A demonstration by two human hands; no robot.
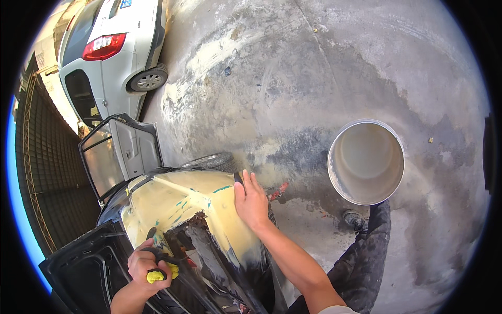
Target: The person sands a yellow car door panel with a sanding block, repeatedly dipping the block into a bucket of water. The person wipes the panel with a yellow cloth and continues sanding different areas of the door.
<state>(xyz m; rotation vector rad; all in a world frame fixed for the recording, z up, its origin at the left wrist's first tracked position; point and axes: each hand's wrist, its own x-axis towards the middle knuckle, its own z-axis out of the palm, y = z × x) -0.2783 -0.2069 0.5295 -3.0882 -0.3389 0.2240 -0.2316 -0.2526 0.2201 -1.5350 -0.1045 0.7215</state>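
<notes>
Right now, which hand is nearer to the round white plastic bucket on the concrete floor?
Right. The right hand lies flat on the car's yellow-filler panel, left of the round white plastic bucket. The left hand, gripping a yellow-and-black tool, is farther away.

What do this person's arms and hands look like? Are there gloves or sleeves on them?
No gloves: both the left hand and the right hand are bare, fingers uncovered. The forearms are bare too. A light-coloured sleeve edge shows only at the right upper arm. Dark, stained trousers are worn below.
</notes>
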